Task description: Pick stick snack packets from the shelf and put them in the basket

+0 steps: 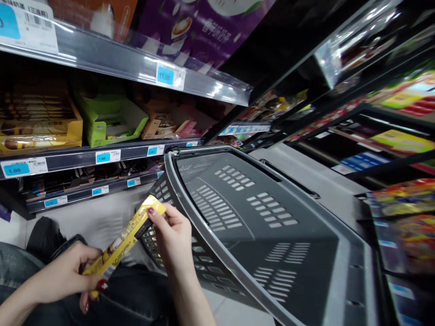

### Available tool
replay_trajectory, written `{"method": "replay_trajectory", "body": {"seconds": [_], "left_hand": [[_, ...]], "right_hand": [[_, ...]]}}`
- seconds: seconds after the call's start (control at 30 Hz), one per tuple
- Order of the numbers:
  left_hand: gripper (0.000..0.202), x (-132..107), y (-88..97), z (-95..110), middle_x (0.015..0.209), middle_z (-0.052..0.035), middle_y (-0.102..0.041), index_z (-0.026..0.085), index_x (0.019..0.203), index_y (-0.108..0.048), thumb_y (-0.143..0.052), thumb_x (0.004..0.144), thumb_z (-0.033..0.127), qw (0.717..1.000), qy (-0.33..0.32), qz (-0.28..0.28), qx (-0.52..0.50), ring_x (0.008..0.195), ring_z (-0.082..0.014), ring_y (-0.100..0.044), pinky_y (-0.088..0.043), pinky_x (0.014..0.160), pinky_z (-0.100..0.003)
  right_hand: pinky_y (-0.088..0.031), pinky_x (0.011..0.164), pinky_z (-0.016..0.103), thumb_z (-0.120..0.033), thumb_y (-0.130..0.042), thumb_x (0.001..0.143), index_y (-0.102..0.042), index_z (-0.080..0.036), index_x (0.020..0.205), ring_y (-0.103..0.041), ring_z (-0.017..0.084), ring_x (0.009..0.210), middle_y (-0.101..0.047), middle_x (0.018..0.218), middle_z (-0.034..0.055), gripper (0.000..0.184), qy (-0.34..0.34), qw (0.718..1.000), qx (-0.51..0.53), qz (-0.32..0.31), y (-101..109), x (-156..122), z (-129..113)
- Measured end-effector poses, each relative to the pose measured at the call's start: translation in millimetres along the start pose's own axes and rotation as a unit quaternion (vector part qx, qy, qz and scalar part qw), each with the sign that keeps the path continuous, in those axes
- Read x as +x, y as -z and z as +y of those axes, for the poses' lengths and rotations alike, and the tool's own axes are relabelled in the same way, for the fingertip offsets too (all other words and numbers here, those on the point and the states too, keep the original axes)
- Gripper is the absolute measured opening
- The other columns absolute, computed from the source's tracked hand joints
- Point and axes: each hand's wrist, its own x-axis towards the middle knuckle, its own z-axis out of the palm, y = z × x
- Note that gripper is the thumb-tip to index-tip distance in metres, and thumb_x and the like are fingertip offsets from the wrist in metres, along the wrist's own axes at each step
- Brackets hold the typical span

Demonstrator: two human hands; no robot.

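Note:
A long yellow snack bar [124, 240] is held at both ends, low in the left of the head view. My left hand [66, 276] pinches its lower end near my lap. My right hand [171, 235] grips its upper end with fingers closed, right beside the rim of a grey plastic shopping basket [258, 213]. The basket is tilted and nothing shows inside it.
Store shelves on the left carry a yellow display box [41, 131], a green box [105, 122] and blue price tags [16, 170]. More shelves of colourful packets [401, 140] line the right side. Grey floor [306, 172] runs between them. My dark-trousered knees [50, 244] sit below.

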Motion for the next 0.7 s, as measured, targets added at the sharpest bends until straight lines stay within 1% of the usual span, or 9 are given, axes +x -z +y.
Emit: {"method": "replay_trajectory", "body": {"seconds": [0.07,0.1,0.2,0.27,0.37,0.43,0.53,0.63,0.7], "left_hand": [[0.027,-1.2,8.8,2.3,0.047,0.0026,-0.059,0.015,0.069,-0.058,-0.064,0.071,0.041,0.995,-0.05,0.069,-0.057,0.037,-0.0105,-0.053,-0.04,0.038,-0.019],[0.029,-1.6,12.9,3.7,0.043,0.0032,-0.056,0.015,0.067,-0.058,-0.063,0.072,0.042,0.986,-0.086,0.112,-0.084,0.035,-0.0095,-0.05,-0.039,0.037,-0.019],[0.03,-1.4,21.0,7.3,0.037,0.0044,-0.049,0.015,0.06,-0.056,-0.062,0.074,0.041,0.943,-0.184,0.233,-0.151,0.034,-0.0075,-0.042,-0.033,0.037,-0.019],[0.03,-0.9,22.7,8.7,0.037,0.005,-0.047,0.015,0.059,-0.055,-0.06,0.077,0.039,0.914,-0.224,0.284,-0.184,0.037,-0.0075,-0.04,-0.032,0.04,-0.019],[0.034,-0.6,22.8,10.1,0.039,0.0045,-0.046,0.016,0.054,-0.053,-0.057,0.079,0.039,0.892,-0.255,0.314,-0.202,0.039,-0.0077,-0.039,-0.031,0.041,-0.02],[0.036,-0.7,23.0,10.7,0.039,0.0043,-0.046,0.016,0.051,-0.051,-0.057,0.079,0.039,0.886,-0.264,0.324,-0.202,0.04,-0.0077,-0.039,-0.031,0.042,-0.02],[0.036,-0.5,24.7,9.2,0.039,0.0041,-0.046,0.016,0.051,-0.052,-0.058,0.079,0.039,0.882,-0.264,0.338,-0.194,0.041,-0.008,-0.04,-0.033,0.042,-0.019],[0.025,-2.7,27.4,4.5,0.049,0.0029,-0.053,0.017,0.063,-0.06,-0.059,0.079,0.037,0.872,-0.273,0.372,-0.164,0.045,-0.0088,-0.046,-0.038,0.043,-0.019],[0.015,-8.1,30.1,2.0,0.057,0.0025,-0.057,0.021,0.079,-0.067,-0.06,0.079,0.034,0.862,-0.311,0.376,-0.138,0.048,-0.0097,-0.049,-0.041,0.043,-0.02]], "right_hand": [[-0.042,0.048,0.019,-0.03,-0.073,0.063,-0.063,-0.015,0.063,-0.05,0.008,0.05,-0.058,0.057,-0.0017,0.018,-0.005,0.999,0.039,0.013,1.4,0.0,-2.8],[-0.044,0.046,0.02,-0.03,-0.073,0.062,-0.063,-0.015,0.064,-0.051,0.009,0.048,-0.059,0.057,-0.0013,0.018,-0.011,0.999,0.051,0.015,1.2,-0.8,-4.7],[-0.048,0.043,0.023,-0.028,-0.073,0.063,-0.063,-0.015,0.066,-0.055,0.011,0.045,-0.062,0.059,0.0003,0.017,-0.036,0.997,0.063,0.004,-2.2,-6.1,-10.1],[-0.048,0.042,0.022,-0.027,-0.074,0.063,-0.062,-0.014,0.066,-0.058,0.012,0.045,-0.065,0.061,0.001,0.017,-0.046,0.997,0.06,-0.011,-5.2,-9.9,-12.5],[-0.048,0.043,0.021,-0.027,-0.074,0.063,-0.062,-0.014,0.065,-0.058,0.011,0.042,-0.064,0.058,-0.0002,0.018,-0.05,0.997,0.048,-0.044,-7.9,-12.7,-13.4],[-0.048,0.044,0.019,-0.027,-0.074,0.065,-0.062,-0.015,0.064,-0.058,0.01,0.04,-0.063,0.056,-0.0016,0.017,-0.049,0.996,0.043,-0.06,-7.9,-12.6,-12.4],[-0.049,0.046,0.018,-0.027,-0.074,0.066,-0.063,-0.016,0.065,-0.059,0.01,0.042,-0.064,0.057,-0.0011,0.015,-0.043,0.996,0.039,-0.069,-5.4,-11.4,-9.1],[-0.054,0.052,0.022,-0.023,-0.074,0.066,-0.067,-0.018,0.068,-0.062,0.012,0.047,-0.065,0.063,-0.0002,0.009,-0.012,0.995,0.031,-0.089,-0.2,-10.2,-6.5],[-0.056,0.055,0.024,-0.019,-0.074,0.066,-0.069,-0.02,0.068,-0.065,0.014,0.054,-0.066,0.067,0.0007,0.005,0.032,0.993,0.016,-0.115,3.6,-9.2,-6.6]]}}
